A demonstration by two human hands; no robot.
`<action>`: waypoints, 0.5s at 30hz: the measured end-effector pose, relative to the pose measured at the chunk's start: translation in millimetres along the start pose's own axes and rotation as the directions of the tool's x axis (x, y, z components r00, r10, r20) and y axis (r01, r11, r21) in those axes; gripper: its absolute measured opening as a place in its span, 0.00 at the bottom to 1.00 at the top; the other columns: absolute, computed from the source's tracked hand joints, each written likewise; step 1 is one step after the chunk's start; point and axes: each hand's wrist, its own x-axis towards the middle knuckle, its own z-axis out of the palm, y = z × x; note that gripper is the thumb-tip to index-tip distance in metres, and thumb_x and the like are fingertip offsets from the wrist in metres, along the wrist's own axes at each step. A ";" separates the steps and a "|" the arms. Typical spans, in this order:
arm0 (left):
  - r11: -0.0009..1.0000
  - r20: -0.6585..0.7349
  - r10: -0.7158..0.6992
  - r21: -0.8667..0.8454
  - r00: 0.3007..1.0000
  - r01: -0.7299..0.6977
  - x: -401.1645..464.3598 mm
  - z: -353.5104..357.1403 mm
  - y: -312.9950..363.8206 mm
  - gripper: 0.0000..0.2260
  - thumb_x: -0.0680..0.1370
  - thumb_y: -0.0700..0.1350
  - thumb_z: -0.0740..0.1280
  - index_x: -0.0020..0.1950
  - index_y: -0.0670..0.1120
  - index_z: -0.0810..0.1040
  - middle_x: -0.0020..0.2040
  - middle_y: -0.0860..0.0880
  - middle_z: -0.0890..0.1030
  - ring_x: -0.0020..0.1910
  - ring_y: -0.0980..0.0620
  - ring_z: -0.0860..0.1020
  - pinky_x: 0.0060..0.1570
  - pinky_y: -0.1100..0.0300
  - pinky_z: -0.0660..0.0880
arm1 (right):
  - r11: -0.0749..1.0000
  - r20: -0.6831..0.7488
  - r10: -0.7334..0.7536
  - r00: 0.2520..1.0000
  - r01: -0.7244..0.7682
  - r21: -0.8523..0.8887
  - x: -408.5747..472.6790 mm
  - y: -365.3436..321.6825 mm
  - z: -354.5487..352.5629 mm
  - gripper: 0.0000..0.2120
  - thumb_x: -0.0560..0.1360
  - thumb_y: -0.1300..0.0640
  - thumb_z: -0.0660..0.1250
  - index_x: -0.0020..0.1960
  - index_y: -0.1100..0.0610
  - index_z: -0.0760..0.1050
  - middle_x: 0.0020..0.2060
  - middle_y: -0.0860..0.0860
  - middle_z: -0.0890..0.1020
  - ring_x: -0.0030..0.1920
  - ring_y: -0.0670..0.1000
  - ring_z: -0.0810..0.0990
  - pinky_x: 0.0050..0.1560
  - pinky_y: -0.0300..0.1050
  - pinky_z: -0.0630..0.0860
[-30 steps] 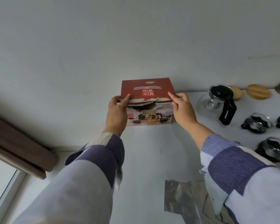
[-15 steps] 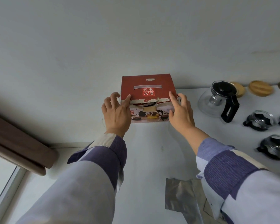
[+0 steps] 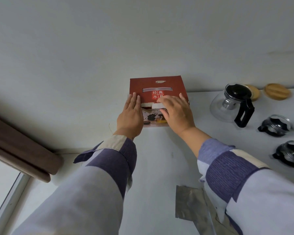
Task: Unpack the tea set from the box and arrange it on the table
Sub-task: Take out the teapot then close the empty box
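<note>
Tea set's red cardboard box (image 3: 155, 89) sits at the back of the white tabletop (image 3: 159, 158). Left hand (image 3: 131, 116) and right hand (image 3: 177, 112) lie flat, fingers spread, pressing its flaps. Glass teapot (image 3: 231, 103) already out; looks like closing up's next.

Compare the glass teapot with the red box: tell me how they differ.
The teapot is clear glass with a black lid and handle; the box is opaque red cardboard with printed characters. The teapot is rounded, the box flat-sided. The teapot stands untouched, while the left hand and right hand lie flat on the box. Both sit on the white table.
</note>
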 end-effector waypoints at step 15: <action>1.000 0.008 0.003 0.028 1.000 -0.003 -1.1 -1.3 0.4 0.23 0.84 0.47 0.45 0.79 0.44 0.45 0.79 0.50 0.43 0.78 0.53 0.40 0.73 0.61 0.47 | 0.999 -0.016 0.040 0.999 -0.039 0.037 -13.4 0.7 6.6 0.09 0.67 0.61 0.76 0.46 0.55 0.85 0.48 0.52 0.86 0.51 0.56 0.85 0.55 0.60 0.78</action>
